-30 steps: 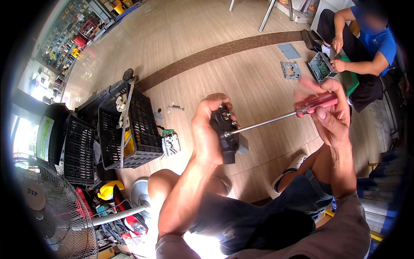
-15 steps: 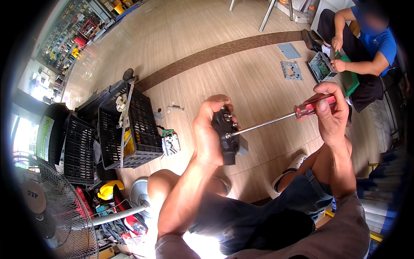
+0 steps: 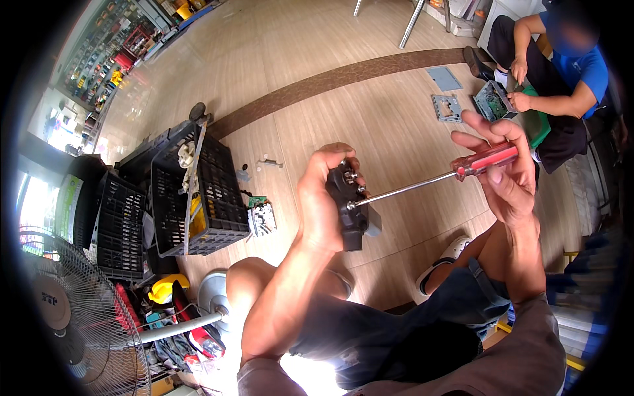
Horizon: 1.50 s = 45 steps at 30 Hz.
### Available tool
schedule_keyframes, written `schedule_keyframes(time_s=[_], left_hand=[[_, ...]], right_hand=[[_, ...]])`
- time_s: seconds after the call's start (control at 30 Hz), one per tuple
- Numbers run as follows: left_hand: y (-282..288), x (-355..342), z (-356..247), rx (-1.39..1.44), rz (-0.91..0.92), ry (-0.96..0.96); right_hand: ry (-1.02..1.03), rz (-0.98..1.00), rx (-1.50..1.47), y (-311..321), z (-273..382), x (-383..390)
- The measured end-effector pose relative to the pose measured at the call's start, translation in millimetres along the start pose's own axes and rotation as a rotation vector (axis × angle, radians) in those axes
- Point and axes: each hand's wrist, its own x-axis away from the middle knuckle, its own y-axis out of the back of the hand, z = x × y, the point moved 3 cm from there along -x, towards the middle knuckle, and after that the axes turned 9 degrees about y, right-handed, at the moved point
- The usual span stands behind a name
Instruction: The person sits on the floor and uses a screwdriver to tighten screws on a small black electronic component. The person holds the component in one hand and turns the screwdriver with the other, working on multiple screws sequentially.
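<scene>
My left hand [image 3: 320, 204] is wrapped round a black part with metal fittings [image 3: 348, 210], held upright above the floor between my knees; a grey block shows behind its lower right side. My right hand [image 3: 502, 178] holds the red handle of a screwdriver [image 3: 486, 160] between thumb and forefinger, with some other fingers raised and spread. The screwdriver's metal shaft runs leftward and down, its tip meeting a screw or fitting on the side of the black part.
Black plastic crates [image 3: 218, 191] and small loose parts [image 3: 263, 218] lie at left, with a wire-guard fan [image 3: 79, 310] at lower left. At upper right a seated co-worker [image 3: 571, 72] handles an open metal-cased device [image 3: 492, 99] beside two flat plates [image 3: 446, 107]. Steel legs [image 3: 409, 30] stand at the top.
The fingers of my right hand have moved on the handle, closing and then lifting and spreading again, and the handle appears turned. My left hand has barely moved.
</scene>
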Motion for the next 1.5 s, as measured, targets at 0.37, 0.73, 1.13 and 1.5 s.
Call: schedule_keyframes(time_s=[0.37,0.73,1.13,1.5], left_hand=[[0.8,0.0,1.5,0.010,0.017,0.023],[0.9,-1.8,1.9,0.009,0.015,0.014],[0.6,-0.9,1.9,-0.010,-0.002,0.024],[0.7,-1.3,2.4,-0.006,0.007,0.033]], right_hand=[[-0.016,-0.017,-0.003,-1.1,-2.1,2.6],[-0.022,-0.036,-0.015,0.2,1.2,1.8],[-0.008,-0.035,0.051,-2.1,4.5,0.1],[0.016,-0.002,0.098,-2.3,5.3,1.6]])
